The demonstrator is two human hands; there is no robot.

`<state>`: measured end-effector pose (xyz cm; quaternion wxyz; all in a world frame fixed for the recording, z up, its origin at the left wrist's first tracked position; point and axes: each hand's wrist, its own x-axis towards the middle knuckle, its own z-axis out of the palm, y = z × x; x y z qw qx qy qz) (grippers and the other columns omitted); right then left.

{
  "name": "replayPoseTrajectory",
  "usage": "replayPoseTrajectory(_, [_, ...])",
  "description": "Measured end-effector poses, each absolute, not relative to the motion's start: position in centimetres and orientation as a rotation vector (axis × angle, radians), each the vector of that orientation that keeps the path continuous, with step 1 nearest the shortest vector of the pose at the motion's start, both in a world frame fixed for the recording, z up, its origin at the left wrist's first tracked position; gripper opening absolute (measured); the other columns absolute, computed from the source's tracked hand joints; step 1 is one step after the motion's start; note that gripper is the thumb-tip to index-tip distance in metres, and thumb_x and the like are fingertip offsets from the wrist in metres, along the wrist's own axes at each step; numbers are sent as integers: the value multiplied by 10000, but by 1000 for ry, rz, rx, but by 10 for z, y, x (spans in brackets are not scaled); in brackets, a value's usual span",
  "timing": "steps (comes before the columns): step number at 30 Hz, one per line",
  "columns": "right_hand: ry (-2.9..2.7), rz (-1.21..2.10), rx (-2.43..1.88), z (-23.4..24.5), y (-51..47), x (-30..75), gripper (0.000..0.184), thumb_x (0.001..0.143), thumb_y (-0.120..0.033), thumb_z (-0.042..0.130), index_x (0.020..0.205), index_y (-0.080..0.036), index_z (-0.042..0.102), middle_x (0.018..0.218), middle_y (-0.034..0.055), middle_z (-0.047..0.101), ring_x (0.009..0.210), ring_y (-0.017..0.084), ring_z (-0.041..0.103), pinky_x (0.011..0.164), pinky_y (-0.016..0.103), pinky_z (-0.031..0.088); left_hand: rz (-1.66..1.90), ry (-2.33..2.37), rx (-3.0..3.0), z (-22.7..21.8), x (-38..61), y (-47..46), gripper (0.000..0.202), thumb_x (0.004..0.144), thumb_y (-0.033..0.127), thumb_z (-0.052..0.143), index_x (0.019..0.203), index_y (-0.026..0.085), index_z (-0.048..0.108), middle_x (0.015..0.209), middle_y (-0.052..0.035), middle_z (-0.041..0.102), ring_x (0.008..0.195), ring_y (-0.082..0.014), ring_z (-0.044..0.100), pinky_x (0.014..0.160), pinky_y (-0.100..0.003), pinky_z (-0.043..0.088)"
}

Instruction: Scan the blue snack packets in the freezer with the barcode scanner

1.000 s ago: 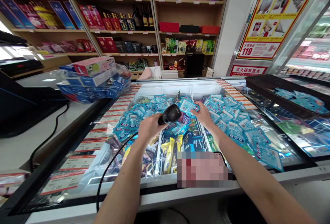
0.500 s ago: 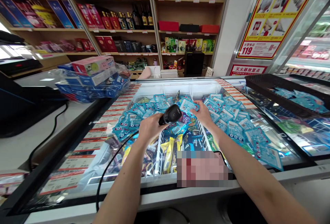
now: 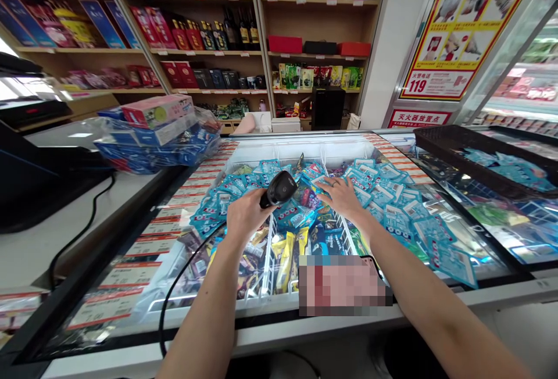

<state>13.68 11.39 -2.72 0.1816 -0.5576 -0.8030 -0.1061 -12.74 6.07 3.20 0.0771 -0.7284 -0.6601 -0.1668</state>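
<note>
My left hand (image 3: 246, 215) is closed around the handle of a black barcode scanner (image 3: 279, 189), whose cable trails down over the freezer's front edge. Over the middle of the chest freezer, my right hand (image 3: 342, 197) has its fingers spread. A blue packet (image 3: 317, 182) lies by those fingertips; whether they touch it I cannot tell. Many blue packets cover the glass, one pile (image 3: 218, 207) to the left and another pile (image 3: 394, 204) to the right. Under the glass, yellow-wrapped ice creams (image 3: 285, 260) sit in white wire baskets.
A phone with a blurred screen (image 3: 344, 286) lies at the freezer's front edge. Plastic-wrapped blue boxes (image 3: 157, 135) stand on the left counter. A dark basket (image 3: 444, 145) with more blue packets is at right. Shelves with boxes and bottles (image 3: 204, 36) line the back.
My right hand has let go of the blue packet it held, and its fingers have spread. The scanner in my left hand has shifted slightly left.
</note>
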Motion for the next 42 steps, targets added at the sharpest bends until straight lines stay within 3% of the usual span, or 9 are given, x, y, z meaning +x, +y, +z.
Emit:
replayPoseTrajectory(4, [-2243,-328,-1611,-30,122,148,402,912,-434,284,1270,-354,448,1314,14,472,1163,251,405,1009,487,198,-491,-2006,-2164,32,-130,60,353,755,525,488,940,246,602,943,-31,669,821,-211,610,552,-236,318])
replayPoseTrajectory(10, [-2089,-426,-1703,-33,129,159,490,886,-530,267,1250,-291,491,1294,58,490,1188,289,388,1002,493,207,-595,-2068,-2064,36,-138,58,395,756,551,473,1007,271,594,950,-24,670,829,-217,609,541,-241,310])
replayPoseTrajectory(16, [-2015,-497,-1648,-29,128,154,496,898,-512,248,1247,-261,496,1322,58,468,1277,280,301,1052,536,92,-623,-2162,-1895,48,-165,56,461,742,609,447,1000,260,603,938,-43,674,830,-228,608,560,-250,338])
replayPoseTrajectory(20, [-2077,-456,-1480,-17,123,138,463,910,-476,257,1187,-240,543,1281,42,511,1277,237,320,1086,510,31,-621,-2179,-1834,48,-194,53,478,743,619,430,1009,264,608,915,-56,672,835,-250,606,571,-271,351])
replayPoseTrajectory(25, [-2267,-210,-1289,-6,121,98,498,890,-524,285,1220,-222,506,1262,51,524,1232,210,392,1083,431,179,-641,-2274,-1803,41,-214,49,522,739,645,408,1039,266,608,918,-70,668,840,-265,604,596,-286,368])
replayPoseTrajectory(29, [-2370,61,-1239,1,128,56,642,861,-605,252,1359,-206,322,1370,69,408,1256,206,367,1018,362,309,-640,-2286,-1843,41,-218,47,533,735,647,413,1065,272,599,932,-73,666,845,-269,601,614,-297,378])
replayPoseTrajectory(33, [-2418,129,-1291,2,142,19,712,825,-664,260,1395,-238,239,1438,61,293,1298,225,301,1024,372,292,-669,-2314,-1824,40,-224,44,535,740,646,404,1053,262,607,925,-81,658,849,-270,595,640,-313,396])
replayPoseTrajectory(39, [-2386,133,-1326,-2,169,-12,749,816,-687,211,1400,-219,236,1472,71,200,1329,230,234,1067,373,220,-821,-2189,-1754,35,-236,44,517,737,609,452,1036,221,618,1268,-91,493,1095,-270,494,858,-343,394])
replayPoseTrajectory(42, [-2438,173,-1306,-4,181,-21,729,821,-684,184,1401,-245,235,1485,53,157,1346,239,185,1074,391,200,-794,-2341,-1752,36,-239,45,572,722,666,416,1073,247,586,1227,-103,532,1049,-287,529,789,-355,422])
